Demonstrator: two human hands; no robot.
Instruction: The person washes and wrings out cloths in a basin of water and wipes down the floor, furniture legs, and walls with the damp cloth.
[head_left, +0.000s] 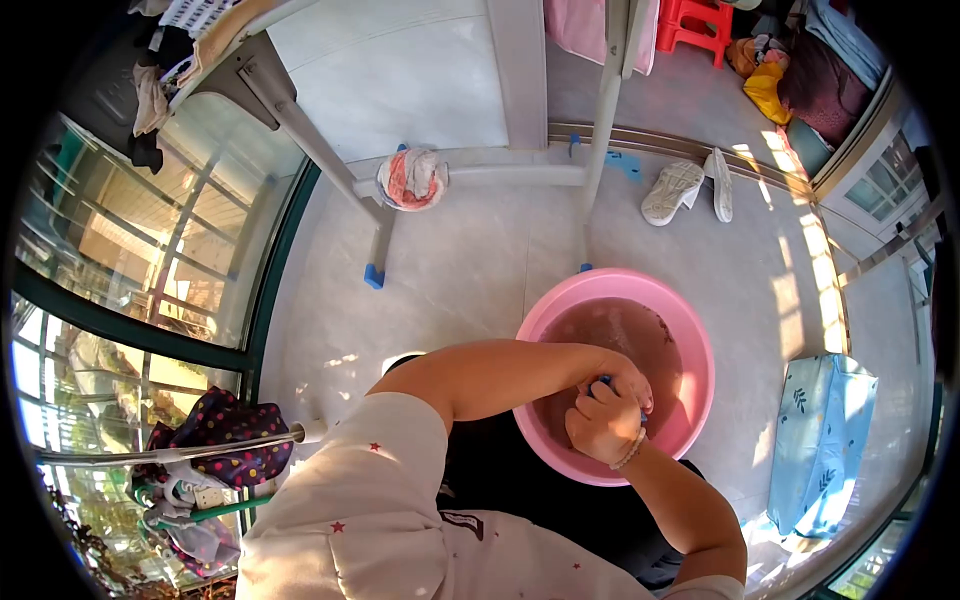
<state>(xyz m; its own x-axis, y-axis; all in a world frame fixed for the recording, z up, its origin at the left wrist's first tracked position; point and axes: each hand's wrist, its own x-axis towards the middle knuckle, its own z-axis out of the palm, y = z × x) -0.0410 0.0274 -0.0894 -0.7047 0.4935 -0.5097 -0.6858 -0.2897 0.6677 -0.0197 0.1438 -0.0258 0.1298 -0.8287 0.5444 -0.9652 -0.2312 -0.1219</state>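
Gripping a blue item [600,384] between them, the curled left hand [626,379] and curled right hand [604,424] pressed together above the pink basin [698,350], right of frame centre.

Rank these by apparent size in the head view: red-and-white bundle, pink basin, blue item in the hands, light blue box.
1. Pink basin
2. Light blue box
3. Red-and-white bundle
4. Blue item, mostly covered, judged by its visible part only
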